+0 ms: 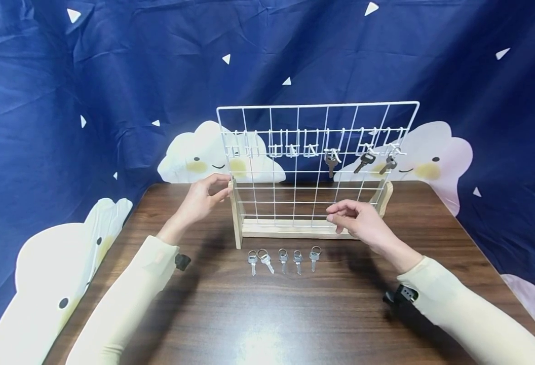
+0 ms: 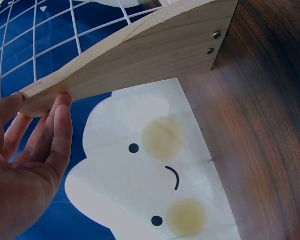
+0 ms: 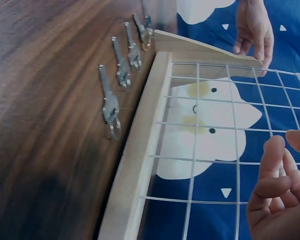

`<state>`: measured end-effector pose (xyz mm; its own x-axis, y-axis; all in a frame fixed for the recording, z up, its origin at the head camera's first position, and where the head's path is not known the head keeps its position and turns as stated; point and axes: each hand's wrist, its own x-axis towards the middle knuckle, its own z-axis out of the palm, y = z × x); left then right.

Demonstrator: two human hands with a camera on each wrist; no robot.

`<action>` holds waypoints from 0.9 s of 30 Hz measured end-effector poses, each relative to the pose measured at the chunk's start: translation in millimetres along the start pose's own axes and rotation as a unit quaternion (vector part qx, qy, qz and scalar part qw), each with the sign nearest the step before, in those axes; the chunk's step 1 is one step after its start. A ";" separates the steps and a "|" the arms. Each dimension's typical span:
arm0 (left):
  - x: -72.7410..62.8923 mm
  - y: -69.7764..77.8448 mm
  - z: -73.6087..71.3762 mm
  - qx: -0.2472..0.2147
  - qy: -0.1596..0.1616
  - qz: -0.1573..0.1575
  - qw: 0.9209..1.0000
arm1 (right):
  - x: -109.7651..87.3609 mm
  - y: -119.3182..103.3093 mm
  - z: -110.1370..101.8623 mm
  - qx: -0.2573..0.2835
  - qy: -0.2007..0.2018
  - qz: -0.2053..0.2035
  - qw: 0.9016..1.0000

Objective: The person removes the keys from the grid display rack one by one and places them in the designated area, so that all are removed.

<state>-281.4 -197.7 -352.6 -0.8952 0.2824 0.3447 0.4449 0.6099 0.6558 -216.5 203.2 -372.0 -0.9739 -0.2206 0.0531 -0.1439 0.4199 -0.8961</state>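
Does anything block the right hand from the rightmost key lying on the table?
Nothing visible does: the right hand and the rightmost key are both on the near side of the wire grid, and the wooden base lies behind the key.

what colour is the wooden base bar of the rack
Pale beige; the right wrist view shows the base bar best.

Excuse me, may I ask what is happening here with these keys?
A person's left hand grips the rack by its wooden side. The right hand is in front of the rack, holding nothing. Three keys hang from hooks toward the rack's right end; five more keys lie in a row on the table.
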 end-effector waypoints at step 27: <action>0.1 -0.2 0.2 0.001 0.001 0.001 1.000 | 1.7 -33.0 -18.5 0.061 0.059 -0.042 0.996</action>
<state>-281.6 -197.7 -352.9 -0.8943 0.2814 0.3478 0.4465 0.6111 0.6536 -216.6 205.3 -334.2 -0.9741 -0.1432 0.1748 -0.2103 0.2922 -0.9330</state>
